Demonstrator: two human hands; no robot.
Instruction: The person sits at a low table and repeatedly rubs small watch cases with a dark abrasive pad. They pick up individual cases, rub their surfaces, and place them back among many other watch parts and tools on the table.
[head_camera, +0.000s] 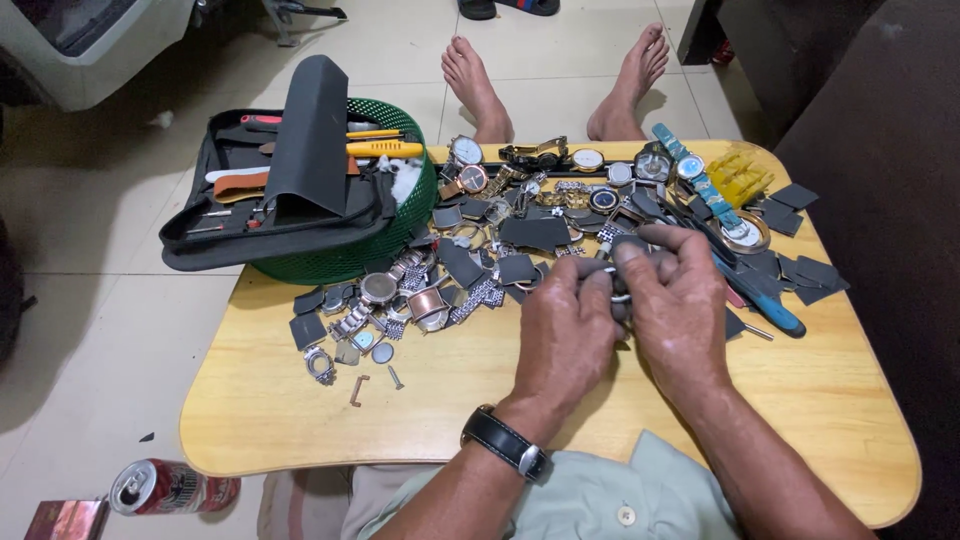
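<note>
My left hand (563, 325) and my right hand (678, 300) meet above the middle of a low wooden table (300, 410). Both pinch one small metal watch part (619, 296) between their fingertips; most of it is hidden by the fingers. A black-strapped wristwatch (505, 443) sits on my left wrist. Just beyond the hands lies a pile of watches, metal bracelets and dark straps (480, 255). A blue-handled tool (765, 300) lies right of my right hand.
A green mesh basket (340, 262) at the table's back left carries an open black tool case (270, 205). Yellow plastic pieces (738, 175) sit at the back right. My bare feet (550, 80) rest on the tiled floor beyond. A drink can (170, 487) lies on the floor at left.
</note>
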